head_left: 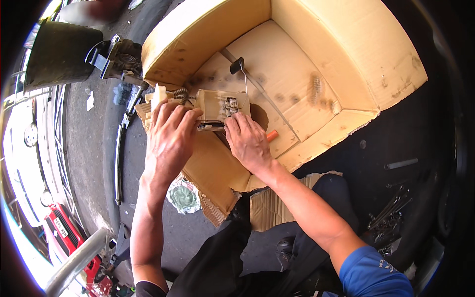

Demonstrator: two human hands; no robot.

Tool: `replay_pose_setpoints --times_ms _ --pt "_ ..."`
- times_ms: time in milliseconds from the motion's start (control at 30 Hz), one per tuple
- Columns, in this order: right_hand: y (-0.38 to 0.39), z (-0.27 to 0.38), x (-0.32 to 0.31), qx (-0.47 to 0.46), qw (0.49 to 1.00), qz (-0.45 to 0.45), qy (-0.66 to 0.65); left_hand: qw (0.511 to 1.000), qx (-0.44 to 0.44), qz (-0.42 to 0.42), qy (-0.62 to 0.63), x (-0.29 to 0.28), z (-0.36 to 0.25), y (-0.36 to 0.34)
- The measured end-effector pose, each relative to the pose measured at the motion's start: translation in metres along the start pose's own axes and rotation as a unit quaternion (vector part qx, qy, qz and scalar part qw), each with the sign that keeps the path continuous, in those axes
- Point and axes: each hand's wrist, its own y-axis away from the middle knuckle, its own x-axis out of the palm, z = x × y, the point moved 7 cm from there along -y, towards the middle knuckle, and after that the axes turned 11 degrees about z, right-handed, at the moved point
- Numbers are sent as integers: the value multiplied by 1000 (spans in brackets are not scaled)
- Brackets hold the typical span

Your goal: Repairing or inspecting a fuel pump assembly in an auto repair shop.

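While your left hand is wrapped over the left end of what looks like a cream plastic fuel-pump module, the module sits at the left side of the cardboard box. Your right hand has its fingers bunched at the module's near edge, by the exposed metal mechanism; tips hidden, so I can't say if they pinch anything.

Main risk: the float arm. It's thin wire, sticking out past the housing, black float at its end over the box floor. Knock it or roll the module and it likely bends, throwing off its travel. Second: the mechanism looks delicate, so one slipped right fingertip could bend or snap it. Third: the cardboard is ragged at the edges and probably gives, so hard pushing may tip the module. Mind the ribbed hose near your left fingers too, a tug might pull it loose
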Motion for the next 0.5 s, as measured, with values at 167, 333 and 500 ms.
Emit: replay_pose_setpoints --times_ms 167,333,500 --pt "0 0 3 -4 999 0 -38 994 -9 -4 -108 -1 4 16" --pt "3 -4 5 -35 997 20 -59 992 -28 -11 -122 17 3 32" --pt "5 2 -5 -50 994 -4 -93 987 -78 -66 -125 31 -8 47"
